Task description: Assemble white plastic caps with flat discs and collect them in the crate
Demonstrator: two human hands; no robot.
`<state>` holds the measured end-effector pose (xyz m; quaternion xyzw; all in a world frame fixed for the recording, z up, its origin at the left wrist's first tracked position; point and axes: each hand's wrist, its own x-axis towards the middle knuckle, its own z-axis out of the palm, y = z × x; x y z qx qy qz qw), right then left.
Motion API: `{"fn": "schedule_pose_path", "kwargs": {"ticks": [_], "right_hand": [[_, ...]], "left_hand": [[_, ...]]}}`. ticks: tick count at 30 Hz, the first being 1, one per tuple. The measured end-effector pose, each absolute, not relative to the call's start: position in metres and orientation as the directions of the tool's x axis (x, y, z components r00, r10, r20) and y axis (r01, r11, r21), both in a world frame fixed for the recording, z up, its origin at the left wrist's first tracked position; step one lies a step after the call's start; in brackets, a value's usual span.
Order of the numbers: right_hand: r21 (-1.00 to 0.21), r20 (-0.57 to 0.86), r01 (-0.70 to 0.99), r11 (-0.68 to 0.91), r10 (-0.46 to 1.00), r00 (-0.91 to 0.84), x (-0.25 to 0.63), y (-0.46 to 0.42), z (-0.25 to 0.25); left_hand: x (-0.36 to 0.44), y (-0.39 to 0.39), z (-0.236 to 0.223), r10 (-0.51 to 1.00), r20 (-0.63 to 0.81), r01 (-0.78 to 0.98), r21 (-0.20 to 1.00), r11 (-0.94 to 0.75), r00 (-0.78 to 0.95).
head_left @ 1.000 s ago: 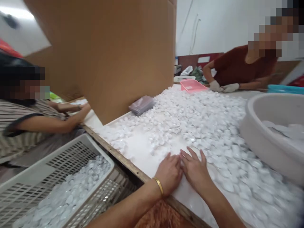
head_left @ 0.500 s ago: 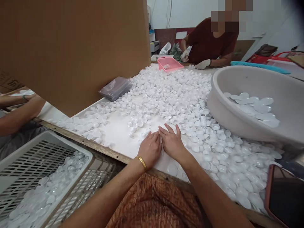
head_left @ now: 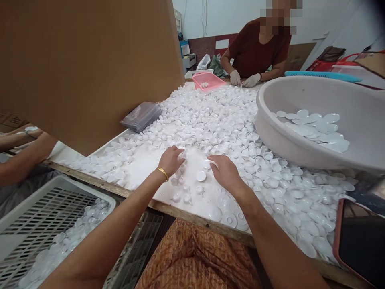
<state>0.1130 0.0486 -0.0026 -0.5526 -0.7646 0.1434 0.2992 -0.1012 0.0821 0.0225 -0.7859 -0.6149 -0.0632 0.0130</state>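
My left hand is over the white tabletop, thumb and fingers apart, with small white pieces by its fingertips. My right hand is across from it, fingers curved and parted; its fingertips are at a white disc, and whether they touch it I cannot tell. Between the hands lies a round white cap-like piece. Several small round pieces with short stems lie nearer the edge. Flat white discs rest below my right hand. A wide heap of white pieces spreads beyond.
A large cardboard sheet stands at the left. A grey tub with white discs is at the right, a phone below it. A slotted crate is beside the table. A gloved co-worker sits behind a pink scoop.
My hands, together before, have moved apart, uncovering several small white pieces between them. The view has swung to the right and slightly down. The co-worker's gloved hands have come together.
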Motion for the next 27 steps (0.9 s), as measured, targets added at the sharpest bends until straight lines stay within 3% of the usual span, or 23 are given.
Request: {"fn": "schedule_pose_path", "kwargs": {"ticks": [4, 11, 19, 25, 27], "right_hand": [[-0.541, 0.297, 0.772, 0.333, 0.935, -0.194, 0.116, 0.051, -0.002], [-0.587, 0.253, 0.776, 0.232, 0.963, -0.097, 0.131, 0.055, 0.009], [-0.507, 0.196, 0.795, 0.333, 0.943, -0.270, 0.120, 0.050, 0.001], [-0.486, 0.142, 0.821, 0.300, 0.954, -0.265, 0.123, 0.051, 0.002], [-0.483, 0.146, 0.828, 0.284, 0.959, -0.243, 0.125, 0.051, 0.004]], "left_hand": [[-0.087, 0.093, 0.017, 0.954, 0.051, 0.955, -0.044, -0.293, 0.295], [-0.076, 0.098, 0.025, 0.942, -0.050, 0.937, -0.093, -0.337, 0.333], [-0.054, 0.100, 0.036, 0.896, -0.171, 0.885, -0.164, -0.436, 0.410], [-0.056, 0.101, 0.036, 0.891, -0.166, 0.888, -0.120, -0.445, 0.423], [-0.057, 0.087, 0.042, 0.904, -0.074, 0.900, -0.091, -0.426, 0.421]]}}
